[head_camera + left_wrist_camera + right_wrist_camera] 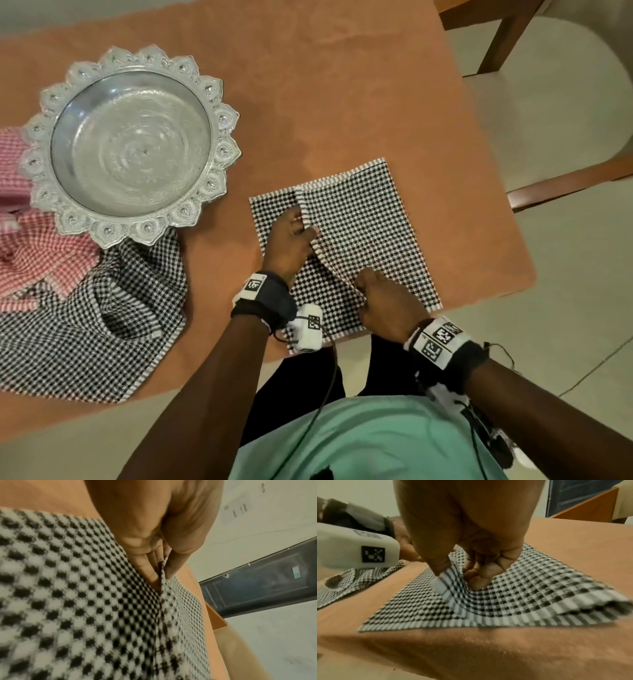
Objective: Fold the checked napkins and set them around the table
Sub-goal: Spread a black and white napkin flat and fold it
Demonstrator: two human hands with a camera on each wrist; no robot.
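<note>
We are pinching the hem of the black checked napkin (359,233) with both our left hand (289,245) and right hand (387,305), fingers (477,578) curled, mid-fold on the worktop (342,85). Beyond our left fingers, another black napkin (89,325) and a red napkin (30,253) are still waiting unfolded; none looks set out.

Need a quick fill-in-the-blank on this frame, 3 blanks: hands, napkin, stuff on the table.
1. Both hands, the left hand and the right hand, pinch the edge of the flap of the black-and-white napkin that is ____ over itself.
2. The silver tray holds ____.
3. Partly under the tray lies a crumpled napkin checked white and ____.
4. A second black-and-white napkin lies ____ beside the tray.

Missing words: folded; nothing; red; unfolded
</note>
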